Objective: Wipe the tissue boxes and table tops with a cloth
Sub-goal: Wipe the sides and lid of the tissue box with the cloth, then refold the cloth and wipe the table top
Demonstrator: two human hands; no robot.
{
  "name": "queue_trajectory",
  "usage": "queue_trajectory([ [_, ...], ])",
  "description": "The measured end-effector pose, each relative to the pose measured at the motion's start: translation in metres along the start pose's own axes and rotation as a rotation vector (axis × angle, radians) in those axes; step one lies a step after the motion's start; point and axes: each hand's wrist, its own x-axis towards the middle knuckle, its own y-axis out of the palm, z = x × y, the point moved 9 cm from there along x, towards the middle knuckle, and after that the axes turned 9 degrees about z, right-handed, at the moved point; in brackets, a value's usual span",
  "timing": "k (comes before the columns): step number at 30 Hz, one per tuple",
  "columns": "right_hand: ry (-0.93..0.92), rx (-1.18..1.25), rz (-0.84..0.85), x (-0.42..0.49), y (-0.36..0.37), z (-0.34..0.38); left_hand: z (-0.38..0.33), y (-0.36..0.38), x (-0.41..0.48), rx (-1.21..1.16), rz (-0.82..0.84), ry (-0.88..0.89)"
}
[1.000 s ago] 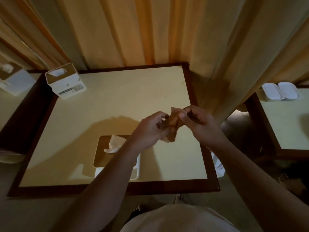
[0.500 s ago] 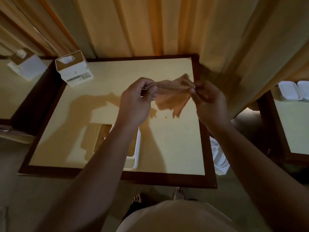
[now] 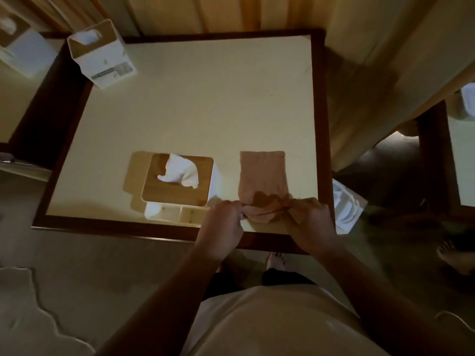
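One cloth (image 3: 262, 176) lies right of centre on the worktop (image 3: 205, 111), its long axis up-down in the frame and its near end bunched. Left hand (image 3: 223, 223) and right hand (image 3: 312, 222) pinch that end, fingers curled. Two tissue boxes: wooden-lidded box (image 3: 177, 179) lower centre, white box (image 3: 101, 53) upper left.

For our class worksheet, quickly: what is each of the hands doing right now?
Left hand: pinches the near edge of the cloth.
Right hand: pinches the same edge.
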Motion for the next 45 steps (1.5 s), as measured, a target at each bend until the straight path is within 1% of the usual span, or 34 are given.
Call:
queue_trajectory([
  [2, 0.003, 0.051, -0.041, -0.001, -0.004, 0.003, -0.004, -0.009, -0.002, -0.007, -0.020, -0.005],
  [5, 0.049, 0.153, -0.085, 0.011, -0.011, 0.000, -0.023, -0.041, 0.007, 0.009, -0.154, 0.041],
  [8, 0.132, 0.202, -0.148, 0.035, -0.022, -0.011, -0.037, -0.068, 0.041, 0.061, -0.271, 0.035],
  [10, 0.198, 0.214, -0.177, 0.053, -0.030, -0.016, -0.043, -0.076, 0.070, 0.097, -0.299, 0.027],
  [12, 0.228, 0.237, -0.164, 0.072, -0.032, -0.023, -0.042, -0.075, 0.093, 0.116, -0.307, -0.020],
  [14, 0.207, 0.128, -0.141, 0.086, -0.031, -0.026, -0.041, -0.068, 0.106, 0.132, -0.329, -0.055],
  [16, 0.208, -0.054, -0.141, 0.092, -0.028, -0.032, -0.051, -0.053, 0.112, 0.151, -0.353, 0.035],
  [17, 0.218, -0.121, -0.131, 0.092, -0.024, -0.036, -0.059, -0.040, 0.113, 0.160, -0.340, 0.112],
  [19, 0.218, -0.202, -0.031, 0.094, -0.008, -0.046, -0.065, -0.008, 0.118, 0.168, -0.262, 0.237],
  [21, 0.214, -0.256, 0.097, 0.096, 0.010, -0.057, -0.057, 0.018, 0.124, 0.136, -0.196, 0.261],
  [22, 0.208, -0.274, 0.126, 0.096, 0.015, -0.062, -0.051, 0.027, 0.126, 0.123, -0.177, 0.250],
  [24, 0.199, -0.301, 0.116, 0.097, 0.016, -0.068, -0.040, 0.040, 0.130, 0.165, -0.145, 0.222],
  [26, 0.182, -0.328, 0.079, 0.095, 0.016, -0.067, -0.035, 0.045, 0.132, 0.231, -0.147, 0.194],
  [29, 0.169, -0.321, 0.040, 0.096, 0.016, -0.063, -0.033, 0.038, 0.138, 0.176, -0.158, 0.121],
  [31, 0.175, -0.309, 0.005, 0.100, 0.011, -0.062, -0.030, 0.037, 0.140, 0.190, -0.183, 0.092],
  [33, 0.187, -0.304, -0.012, 0.109, 0.003, -0.065, -0.034, 0.038, 0.140, 0.248, -0.214, 0.123],
  [36, 0.177, -0.289, -0.028, 0.130, -0.008, -0.071, -0.045, 0.046, 0.146, 0.371, -0.182, 0.235],
  [37, 0.172, -0.292, -0.025, 0.139, -0.011, -0.073, -0.047, 0.042, 0.153, 0.381, -0.175, 0.245],
  [40, 0.191, -0.313, -0.016, 0.170, -0.022, -0.079, -0.040, 0.019, 0.184, 0.301, -0.186, 0.142],
  [42, 0.212, -0.321, -0.022, 0.192, -0.028, -0.083, -0.033, 0.004, 0.211, 0.303, -0.182, 0.078],
  [45, 0.209, -0.346, -0.033, 0.221, -0.033, -0.088, -0.031, -0.013, 0.254, 0.330, -0.112, 0.044],
])
